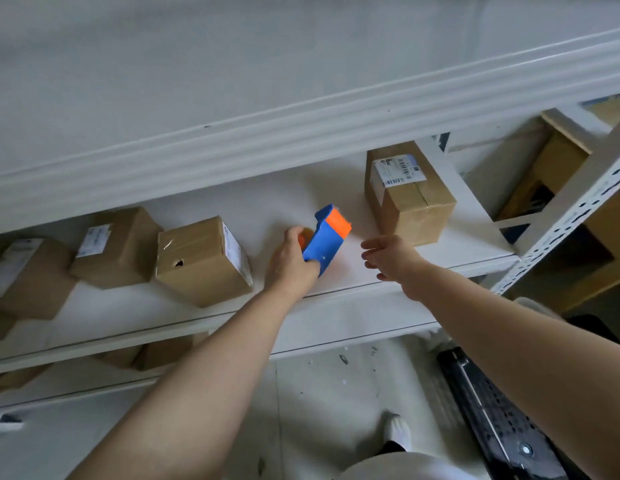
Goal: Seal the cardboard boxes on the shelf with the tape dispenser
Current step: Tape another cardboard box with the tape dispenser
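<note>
A blue and orange tape dispenser [327, 239] is over the white shelf [339, 282], and my left hand [293, 259] is shut on its handle. My right hand [388, 254] is open beside it, fingers spread, just in front of a cardboard box [410, 202] with a white label on top. Left of the dispenser stands a taped cardboard box [201, 261] with a small hole in its side. Two more labelled boxes, one [116, 247] behind it and one [27, 275] at the far left, are on the same shelf.
A white upper shelf beam [301, 126] runs above the boxes. A perforated white upright [571, 223] stands at right, with open cardboard boxes [558, 164] behind it. More boxes [163, 351] lie on the lower shelf. A black perforated cart [499, 414] stands on the floor.
</note>
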`<state>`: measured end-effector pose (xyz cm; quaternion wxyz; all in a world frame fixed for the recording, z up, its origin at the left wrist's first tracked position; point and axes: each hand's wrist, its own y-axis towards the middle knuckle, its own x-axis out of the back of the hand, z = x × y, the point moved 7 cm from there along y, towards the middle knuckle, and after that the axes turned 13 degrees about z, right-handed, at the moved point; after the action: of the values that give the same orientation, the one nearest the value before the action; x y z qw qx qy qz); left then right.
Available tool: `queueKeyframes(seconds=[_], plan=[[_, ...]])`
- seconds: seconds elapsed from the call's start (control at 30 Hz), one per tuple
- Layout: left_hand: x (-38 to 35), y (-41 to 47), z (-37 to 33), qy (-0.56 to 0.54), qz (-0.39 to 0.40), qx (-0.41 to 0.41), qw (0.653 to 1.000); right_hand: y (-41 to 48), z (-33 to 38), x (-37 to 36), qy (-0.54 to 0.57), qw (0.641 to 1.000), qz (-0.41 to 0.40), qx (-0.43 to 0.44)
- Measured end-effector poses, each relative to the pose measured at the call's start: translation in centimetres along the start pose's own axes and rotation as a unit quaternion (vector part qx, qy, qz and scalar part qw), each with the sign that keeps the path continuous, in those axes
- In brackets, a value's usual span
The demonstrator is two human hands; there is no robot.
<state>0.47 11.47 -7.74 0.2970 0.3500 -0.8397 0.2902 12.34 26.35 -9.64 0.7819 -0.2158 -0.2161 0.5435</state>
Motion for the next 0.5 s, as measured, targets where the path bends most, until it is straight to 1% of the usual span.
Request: queueKeyframes(seconds=[0.1, 0.17, 0.23, 0.33, 0.4, 0.5], plan=[[0.7, -2.6, 1.3, -0.126, 0.028, 0.006, 0.992, -1.4, -0.5, -1.3, 0.014, 0.999, -0.035, 0.004], [1.5, -5.0, 2.1, -0.177, 0.037, 0.002, 0.983, -2.8, -1.1, -2.5, 0.03, 0.998, -0.055, 0.007], [2.2, -7.7, 3.2, -0.203, 0.065, -0.006, 0.977, -4.5, -1.9, -4.0, 0.059, 0.997, -0.055, 0.011], [3.5, -12.0, 5.3, -0.208, 0.097, -0.023, 0.973, -7.1, -3.0, -6.8, 0.096, 0.994, -0.059, -0.004], [4.4, -14.7, 6.7, -0.18, 0.109, -0.03, 0.977, -8.5, -3.5, -9.4, 0.149, 0.988, -0.03, -0.015], [5.6, -18.0, 8.9, -0.099, 0.112, -0.03, 0.988, -10.0, -3.6, -13.9, 0.212, 0.973, 0.086, -0.01]])
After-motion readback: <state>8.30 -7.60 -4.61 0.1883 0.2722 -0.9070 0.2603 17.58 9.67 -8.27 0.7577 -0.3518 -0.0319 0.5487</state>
